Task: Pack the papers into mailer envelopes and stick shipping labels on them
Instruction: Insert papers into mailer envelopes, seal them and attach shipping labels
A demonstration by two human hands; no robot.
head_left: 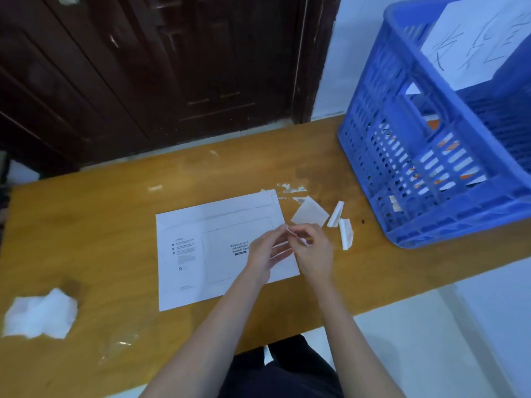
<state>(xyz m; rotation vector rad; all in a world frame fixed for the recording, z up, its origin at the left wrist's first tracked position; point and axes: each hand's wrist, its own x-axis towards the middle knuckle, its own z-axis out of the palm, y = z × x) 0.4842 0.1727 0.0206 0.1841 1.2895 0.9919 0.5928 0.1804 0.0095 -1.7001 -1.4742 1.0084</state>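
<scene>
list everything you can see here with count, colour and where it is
mailer envelope: 1, white, flat mid-table
label slip: 1, white, pinched between both hands
paper scraps: about 3, white, right of envelope
crumpled paper: 1, white, table's left edge
crate: 1, blue, table's right end, sheets inside
table: 1, yellow-brown wood
door: dark brown, behind table
left hand: grip on slip
right hand: grip on slip

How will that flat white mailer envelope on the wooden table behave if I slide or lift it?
The flat white mailer envelope lies thin and sheet-like, so it probably slides easily on the smooth wooden table. Lifted by one edge, it would likely droop.
</scene>
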